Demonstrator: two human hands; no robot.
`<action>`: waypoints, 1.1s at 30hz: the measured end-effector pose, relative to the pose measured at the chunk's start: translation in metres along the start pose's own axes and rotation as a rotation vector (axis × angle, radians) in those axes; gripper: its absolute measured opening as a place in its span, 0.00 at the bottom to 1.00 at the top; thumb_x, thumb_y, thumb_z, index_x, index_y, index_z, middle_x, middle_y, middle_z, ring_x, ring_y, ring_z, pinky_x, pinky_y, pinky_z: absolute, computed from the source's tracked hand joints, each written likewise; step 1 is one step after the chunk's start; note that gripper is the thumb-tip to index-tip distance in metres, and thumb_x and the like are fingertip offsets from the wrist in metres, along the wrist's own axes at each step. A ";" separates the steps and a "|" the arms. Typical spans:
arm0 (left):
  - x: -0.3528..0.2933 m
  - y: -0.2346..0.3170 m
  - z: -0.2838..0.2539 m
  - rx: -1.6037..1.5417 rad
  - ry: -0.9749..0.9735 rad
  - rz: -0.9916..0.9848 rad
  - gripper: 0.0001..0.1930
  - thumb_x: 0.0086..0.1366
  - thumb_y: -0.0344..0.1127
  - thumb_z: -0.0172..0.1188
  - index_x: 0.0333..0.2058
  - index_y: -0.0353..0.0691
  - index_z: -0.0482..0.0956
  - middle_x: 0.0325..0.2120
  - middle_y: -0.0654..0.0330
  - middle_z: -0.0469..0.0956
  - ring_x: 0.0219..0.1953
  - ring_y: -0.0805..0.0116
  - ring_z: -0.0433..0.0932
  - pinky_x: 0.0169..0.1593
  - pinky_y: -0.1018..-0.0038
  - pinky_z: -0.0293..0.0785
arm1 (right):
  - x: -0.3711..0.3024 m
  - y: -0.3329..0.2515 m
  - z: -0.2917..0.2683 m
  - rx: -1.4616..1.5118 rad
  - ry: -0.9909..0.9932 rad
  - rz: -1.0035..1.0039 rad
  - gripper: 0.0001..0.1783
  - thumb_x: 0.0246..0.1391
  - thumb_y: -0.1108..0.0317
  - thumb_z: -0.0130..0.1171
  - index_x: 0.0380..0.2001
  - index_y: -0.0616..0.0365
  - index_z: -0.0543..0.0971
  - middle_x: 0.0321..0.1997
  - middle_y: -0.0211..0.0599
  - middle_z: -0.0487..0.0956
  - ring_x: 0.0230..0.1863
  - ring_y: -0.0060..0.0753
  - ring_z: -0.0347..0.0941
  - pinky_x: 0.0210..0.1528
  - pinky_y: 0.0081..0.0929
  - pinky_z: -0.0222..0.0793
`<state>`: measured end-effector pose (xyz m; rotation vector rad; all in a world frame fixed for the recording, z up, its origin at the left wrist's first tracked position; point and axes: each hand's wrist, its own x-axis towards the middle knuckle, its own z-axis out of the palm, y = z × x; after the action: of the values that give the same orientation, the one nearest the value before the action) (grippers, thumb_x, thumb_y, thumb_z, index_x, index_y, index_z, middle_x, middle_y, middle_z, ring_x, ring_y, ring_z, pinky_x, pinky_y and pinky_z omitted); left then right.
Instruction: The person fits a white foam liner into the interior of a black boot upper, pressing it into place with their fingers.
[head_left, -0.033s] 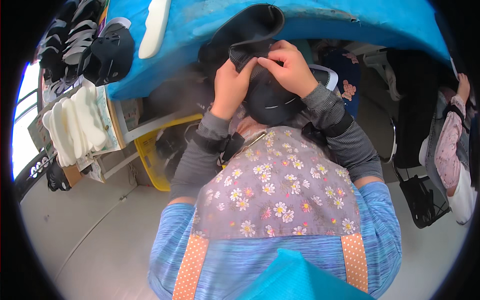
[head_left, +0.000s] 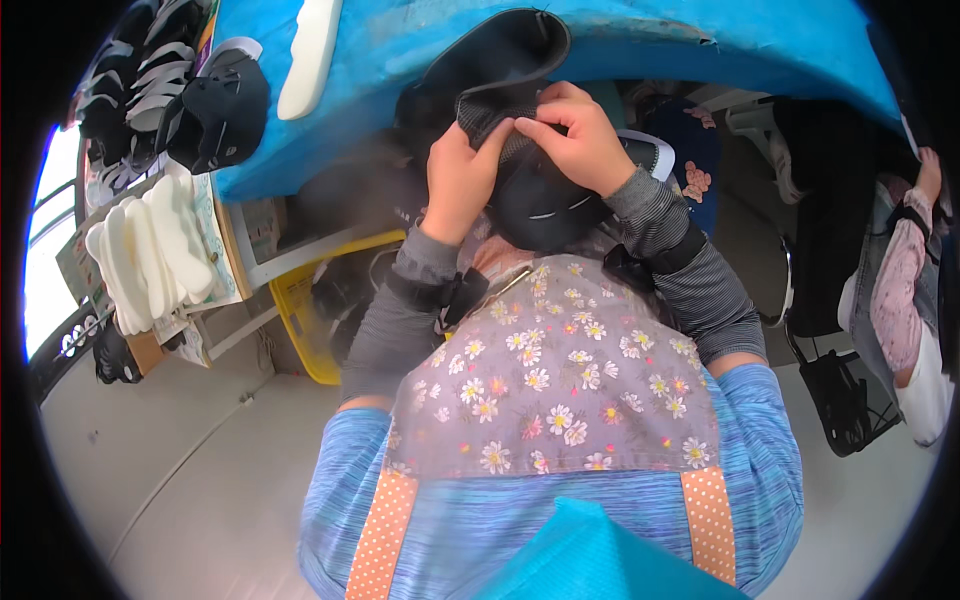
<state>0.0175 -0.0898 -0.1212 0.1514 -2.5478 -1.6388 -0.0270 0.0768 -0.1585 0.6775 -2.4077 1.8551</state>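
A black shoe upper (head_left: 545, 205), with a white-lined edge at its right, rests at my lap against the table's edge. My left hand (head_left: 462, 178) pinches a fold of its dark textured lining (head_left: 485, 112) between thumb and fingers. Close beside it, my right hand (head_left: 585, 138) grips the same fold, with the two thumbs nearly touching. Whatever lies between the fingertips is too small or hidden to make out. Beyond the hands, a wide black curved flap (head_left: 500, 50) stands up against the blue table cover.
A blue-covered table (head_left: 640, 40) spans the far side, with a white foam piece (head_left: 312, 60) on it. Black shoe parts (head_left: 225, 110) and stacked white foam pieces (head_left: 150, 255) stand at left. A yellow basket (head_left: 300, 320) sits below. Another person's arm (head_left: 900, 290) shows at right.
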 end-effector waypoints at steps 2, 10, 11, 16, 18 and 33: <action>-0.008 0.006 -0.004 0.021 0.044 0.025 0.11 0.63 0.34 0.65 0.41 0.34 0.82 0.32 0.54 0.85 0.33 0.73 0.83 0.37 0.75 0.75 | 0.001 -0.007 -0.003 -0.003 -0.008 -0.092 0.13 0.52 0.61 0.65 0.22 0.60 0.81 0.32 0.39 0.78 0.42 0.43 0.73 0.51 0.38 0.64; -0.003 -0.005 0.000 -0.030 -0.027 -0.018 0.10 0.65 0.32 0.63 0.41 0.31 0.81 0.33 0.55 0.85 0.34 0.77 0.80 0.38 0.76 0.75 | -0.001 0.004 0.001 -0.120 -0.009 -0.113 0.12 0.53 0.60 0.64 0.23 0.58 0.82 0.30 0.37 0.78 0.43 0.40 0.73 0.54 0.39 0.61; -0.001 -0.005 0.000 -0.085 -0.065 -0.073 0.10 0.66 0.31 0.62 0.42 0.30 0.81 0.36 0.57 0.85 0.37 0.77 0.79 0.41 0.77 0.74 | 0.000 0.003 0.001 -0.116 -0.014 -0.107 0.12 0.53 0.60 0.64 0.23 0.58 0.82 0.30 0.37 0.78 0.43 0.40 0.73 0.54 0.39 0.61; 0.002 -0.017 0.005 -0.204 -0.082 -0.117 0.09 0.68 0.30 0.60 0.42 0.29 0.81 0.36 0.61 0.84 0.37 0.79 0.78 0.41 0.80 0.73 | 0.002 0.007 0.002 -0.124 -0.048 -0.069 0.13 0.53 0.60 0.64 0.22 0.57 0.83 0.31 0.36 0.79 0.43 0.38 0.73 0.53 0.39 0.61; 0.001 -0.017 0.004 -0.222 -0.096 -0.150 0.11 0.65 0.33 0.63 0.40 0.29 0.81 0.32 0.60 0.85 0.33 0.80 0.78 0.38 0.78 0.74 | 0.004 0.007 -0.004 -0.174 -0.082 -0.099 0.12 0.53 0.59 0.64 0.24 0.56 0.83 0.32 0.35 0.80 0.45 0.37 0.73 0.55 0.42 0.60; -0.018 0.029 -0.002 -0.892 0.096 -0.780 0.15 0.70 0.48 0.55 0.31 0.43 0.78 0.28 0.66 0.80 0.23 0.77 0.73 0.28 0.82 0.68 | -0.142 0.040 -0.083 0.328 0.104 0.453 0.11 0.62 0.69 0.53 0.42 0.65 0.77 0.43 0.37 0.79 0.44 0.28 0.73 0.53 0.26 0.67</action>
<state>0.0345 -0.0776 -0.0948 1.1744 -1.4969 -2.7339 0.0675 0.2070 -0.2106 0.0260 -2.3557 2.4142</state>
